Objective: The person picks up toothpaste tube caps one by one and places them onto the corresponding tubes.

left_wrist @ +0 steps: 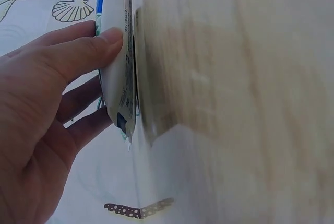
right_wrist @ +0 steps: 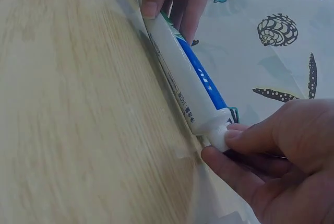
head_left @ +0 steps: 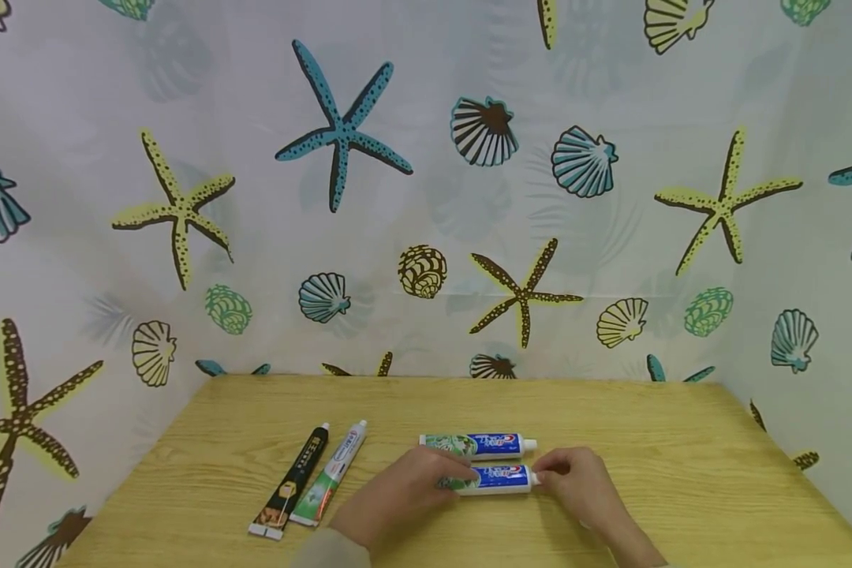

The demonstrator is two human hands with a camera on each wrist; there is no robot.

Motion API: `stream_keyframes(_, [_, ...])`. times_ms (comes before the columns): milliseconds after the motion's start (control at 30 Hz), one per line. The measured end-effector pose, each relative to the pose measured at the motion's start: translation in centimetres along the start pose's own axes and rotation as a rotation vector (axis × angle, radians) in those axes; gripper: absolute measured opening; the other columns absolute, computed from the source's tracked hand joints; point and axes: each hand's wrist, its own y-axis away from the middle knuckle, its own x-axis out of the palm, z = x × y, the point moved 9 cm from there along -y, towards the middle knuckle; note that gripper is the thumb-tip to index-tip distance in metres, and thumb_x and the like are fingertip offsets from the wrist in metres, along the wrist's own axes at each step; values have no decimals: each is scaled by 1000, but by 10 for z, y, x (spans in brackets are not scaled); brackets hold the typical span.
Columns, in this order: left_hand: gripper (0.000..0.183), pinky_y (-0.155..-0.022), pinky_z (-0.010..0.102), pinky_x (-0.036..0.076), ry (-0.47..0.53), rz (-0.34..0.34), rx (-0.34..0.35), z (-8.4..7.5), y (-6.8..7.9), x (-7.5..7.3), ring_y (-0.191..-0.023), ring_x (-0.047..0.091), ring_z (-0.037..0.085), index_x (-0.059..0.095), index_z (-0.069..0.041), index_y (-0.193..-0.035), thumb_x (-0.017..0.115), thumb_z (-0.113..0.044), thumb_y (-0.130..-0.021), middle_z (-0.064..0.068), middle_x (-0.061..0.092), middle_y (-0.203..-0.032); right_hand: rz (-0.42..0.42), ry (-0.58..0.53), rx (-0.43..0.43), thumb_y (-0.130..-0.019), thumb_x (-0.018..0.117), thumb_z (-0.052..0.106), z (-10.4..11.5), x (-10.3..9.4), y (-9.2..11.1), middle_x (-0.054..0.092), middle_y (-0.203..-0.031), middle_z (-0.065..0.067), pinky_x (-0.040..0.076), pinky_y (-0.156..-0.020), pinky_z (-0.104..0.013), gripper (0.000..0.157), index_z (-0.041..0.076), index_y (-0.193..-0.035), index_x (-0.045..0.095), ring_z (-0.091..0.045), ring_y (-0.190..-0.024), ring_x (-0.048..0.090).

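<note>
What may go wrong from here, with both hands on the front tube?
The right hand pinches the cap while the left hand grips the front tube; if the cap loosens, a squeeze might push contents out.
The rear tube lies close behind and might get bumped.
The green tube lies near the left sleeve and might be nudged.

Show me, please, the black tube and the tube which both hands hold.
Black tube (head_left: 294, 476): head view, middle of its body.
Held tube (head_left: 500, 478): head view, blue part of its printed side.
</note>
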Motion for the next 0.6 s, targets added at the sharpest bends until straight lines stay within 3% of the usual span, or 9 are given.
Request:
stream_keyframes(300, [36, -93, 26, 45, -10, 16, -36, -1, -6, 2, -112, 53, 5, 59, -34, -113, 66, -20, -80, -16, 57, -119, 9, 91, -25, -78, 64, 4, 0, 1, -1, 65, -82, 4, 48, -73, -32, 13, 16, -76, 68, -10, -79, 55])
stream_keyframes(600, [40, -93, 27, 45, -14, 14, -85, 1, -6, 3, -112, 52, 7, 58, -32, -114, 68, -17, -79, -15, 58, -117, 66, 91, -55, -77, 66, 4, 0, 4, 0, 64, -80, 5, 46, -68, -27, 12, 16, -76, 67, -9, -75, 54])
